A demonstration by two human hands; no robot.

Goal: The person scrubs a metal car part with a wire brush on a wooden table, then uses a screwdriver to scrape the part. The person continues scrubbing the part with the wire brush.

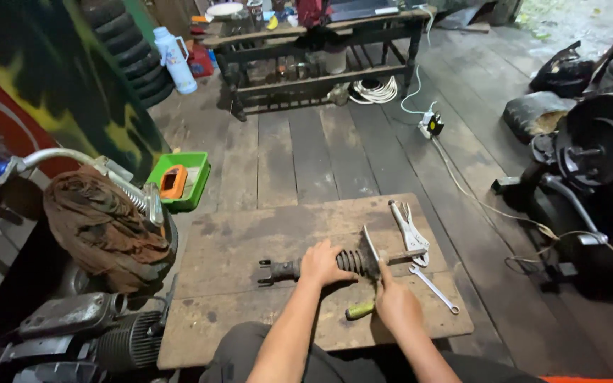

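Black, ribbed rubber covered the middle of the steering-rack part [335,264] that lay across the wooden desk [250,241], and the left hand [326,264] was closed over it just left of the ribs, pressing it down. The right hand [395,303] was wrapped around the green handle of a screwdriver [365,284], whose long blade ran up over the right end of the rubber boot. From that end a bare metal rod stuck out to the right, touching the locking pliers [409,228] that lay near the far right corner of the desk. Just beside them, nearer the person, lay a slim silver wrench [434,287], apart from both hands.

Beyond the desk's left edge a green tray [196,186] held an orange object on the plank floor [321,156]. A brown rag [101,230] hung over a motorcycle frame at the left, with an engine [101,340] below it. At the far side stood a dark bench [321,71] loaded with clutter, a white bottle [175,58] to its left and a coiled white cable [374,91] beneath it. A wheel hub [594,149] sat at the right.
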